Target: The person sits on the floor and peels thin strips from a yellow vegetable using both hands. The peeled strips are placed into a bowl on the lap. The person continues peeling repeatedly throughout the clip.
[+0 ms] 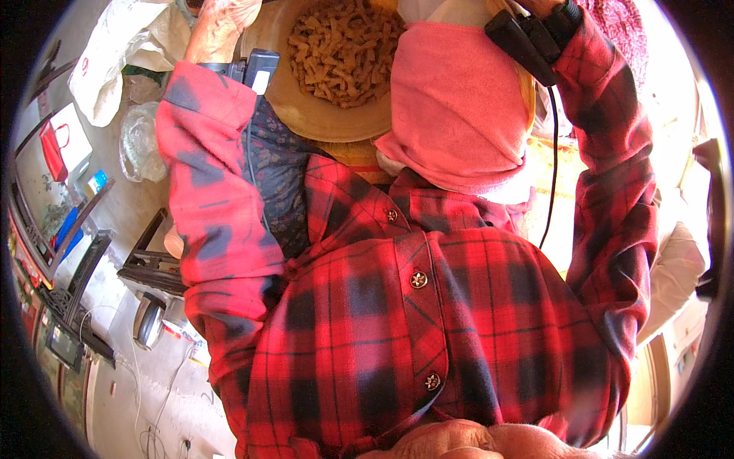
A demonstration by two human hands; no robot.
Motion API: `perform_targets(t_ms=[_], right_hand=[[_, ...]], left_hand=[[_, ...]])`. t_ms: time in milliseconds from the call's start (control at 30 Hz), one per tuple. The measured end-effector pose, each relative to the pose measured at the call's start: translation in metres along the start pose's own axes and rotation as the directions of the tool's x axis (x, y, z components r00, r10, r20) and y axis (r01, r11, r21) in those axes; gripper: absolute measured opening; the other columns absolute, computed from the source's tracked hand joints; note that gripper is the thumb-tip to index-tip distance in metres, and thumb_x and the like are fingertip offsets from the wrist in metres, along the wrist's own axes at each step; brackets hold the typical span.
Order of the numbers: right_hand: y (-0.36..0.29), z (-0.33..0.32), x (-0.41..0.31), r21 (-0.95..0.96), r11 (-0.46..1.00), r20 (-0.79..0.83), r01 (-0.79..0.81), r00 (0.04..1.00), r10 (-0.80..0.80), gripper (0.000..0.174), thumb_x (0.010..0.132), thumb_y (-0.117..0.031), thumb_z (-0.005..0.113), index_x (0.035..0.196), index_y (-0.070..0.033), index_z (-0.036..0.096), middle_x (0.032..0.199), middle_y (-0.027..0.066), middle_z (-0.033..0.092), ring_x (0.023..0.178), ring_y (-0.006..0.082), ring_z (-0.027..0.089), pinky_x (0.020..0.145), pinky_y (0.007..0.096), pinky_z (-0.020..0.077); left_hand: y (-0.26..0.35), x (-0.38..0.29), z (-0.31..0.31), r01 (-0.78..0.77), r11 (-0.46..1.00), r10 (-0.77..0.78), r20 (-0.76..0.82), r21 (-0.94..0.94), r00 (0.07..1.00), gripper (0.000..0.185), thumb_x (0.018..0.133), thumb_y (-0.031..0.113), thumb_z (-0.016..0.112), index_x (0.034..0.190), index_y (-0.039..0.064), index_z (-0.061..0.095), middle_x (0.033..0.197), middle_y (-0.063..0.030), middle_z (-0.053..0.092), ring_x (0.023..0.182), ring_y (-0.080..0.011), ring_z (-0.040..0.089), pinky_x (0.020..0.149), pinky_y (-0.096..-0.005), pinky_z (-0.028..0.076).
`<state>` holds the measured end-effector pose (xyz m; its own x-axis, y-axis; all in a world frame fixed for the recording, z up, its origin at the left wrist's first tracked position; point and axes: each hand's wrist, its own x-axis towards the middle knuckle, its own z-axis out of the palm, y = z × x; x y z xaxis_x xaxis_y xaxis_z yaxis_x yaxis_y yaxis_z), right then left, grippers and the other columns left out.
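A wide, shallow round pan (338,129) at the top centre holds many short brown strips (347,54), possibly food. My left hand (238,12) is beside the pan's upper left edge, with its fingers cut off by the top of the frame. Only the wrist side of my right hand (539,4) shows at the top edge, above a pink cloth (459,103). This cloth drapes over something that I cannot identify, to the right of the pan. A yellow edge shows along the cloth's right side. What either hand holds is hidden.
Black devices are strapped to both wrists, and a black cable (552,166) hangs from the right one. White plastic bags (103,74), a clear bag (140,143), a dark wooden stool (152,269) and an electric kettle (149,321) stand or lie at the left. Thin cables trail over the floor.
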<state>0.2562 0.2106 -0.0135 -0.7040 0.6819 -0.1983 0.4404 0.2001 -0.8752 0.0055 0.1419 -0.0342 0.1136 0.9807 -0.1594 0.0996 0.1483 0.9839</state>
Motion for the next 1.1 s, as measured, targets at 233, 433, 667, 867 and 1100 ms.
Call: perform_targets(t_ms=[233, 433, 667, 867, 1100], right_hand=[[0.029, -0.002, 0.014, -0.287, 0.919, 0.029, 0.270, 0.961, -0.274, 0.028, 0.094, -0.022, 0.058, 0.084, 0.004, 0.063, 0.066, 0.0120, 0.057, 0.064, 0.0179, 0.054, 0.060, 0.0348, 0.0449], [0.010, 0.002, -0.015, -0.067, 0.931, -0.013, 0.359, 0.933, -0.361, 0.031, 0.097, -0.022, 0.055, 0.083, 0.005, 0.061, 0.065, 0.0150, 0.054, 0.062, 0.0192, 0.052, 0.059, 0.0368, 0.0424], [-0.033, 0.041, -0.085, -0.574, 0.615, 0.048, 0.541, 0.772, -0.634, 0.017, 0.093, -0.014, 0.062, 0.092, 0.002, 0.065, 0.072, 0.0155, 0.062, 0.060, 0.0279, 0.061, 0.054, 0.0360, 0.0470], [-0.024, 0.068, -0.108, -0.151, 0.929, -0.064, 0.338, 0.935, -0.350, 0.022, 0.097, -0.023, 0.055, 0.098, -0.003, 0.063, 0.072, 0.0180, 0.058, 0.070, 0.0365, 0.061, 0.061, 0.0418, 0.0475], [-0.022, 0.065, -0.128, -0.303, 0.925, 0.037, 0.231, 0.972, -0.231, 0.021, 0.100, -0.019, 0.052, 0.098, -0.001, 0.062, 0.066, 0.0165, 0.051, 0.061, 0.0317, 0.054, 0.057, 0.0372, 0.0423]], left_hand=[[-0.032, -0.007, -0.003, 0.065, 0.998, -0.066, -0.092, -0.016, 0.994, 0.017, 0.093, 0.015, 0.059, 0.081, 0.003, 0.062, 0.061, -0.0005, 0.057, 0.050, -0.0085, 0.054, 0.044, -0.0230, 0.046], [-0.040, -0.060, -0.036, 0.218, 0.945, -0.219, -0.023, 0.243, 0.975, 0.032, 0.096, 0.029, 0.063, 0.110, 0.001, 0.064, 0.075, 0.0005, 0.060, 0.067, -0.0071, 0.058, 0.063, -0.0227, 0.050], [-0.036, -0.107, -0.028, 0.081, 0.894, -0.099, 0.018, 0.440, 0.995, 0.030, 0.099, 0.030, 0.059, 0.109, 0.003, 0.065, 0.076, 0.0062, 0.055, 0.074, -0.0030, 0.048, 0.067, -0.0192, 0.038], [-0.045, -0.120, -0.038, 0.085, 0.916, -0.102, 0.022, 0.392, 0.995, 0.027, 0.100, 0.029, 0.057, 0.110, 0.005, 0.064, 0.080, 0.0051, 0.056, 0.075, -0.0035, 0.048, 0.067, -0.0199, 0.039], [-0.022, -0.136, -0.019, 0.050, 0.685, 0.046, -0.113, 0.727, 0.993, 0.036, 0.097, 0.029, 0.061, 0.122, 0.003, 0.060, 0.105, -0.0083, 0.067, 0.085, -0.0111, 0.056, 0.075, -0.0244, 0.046]])
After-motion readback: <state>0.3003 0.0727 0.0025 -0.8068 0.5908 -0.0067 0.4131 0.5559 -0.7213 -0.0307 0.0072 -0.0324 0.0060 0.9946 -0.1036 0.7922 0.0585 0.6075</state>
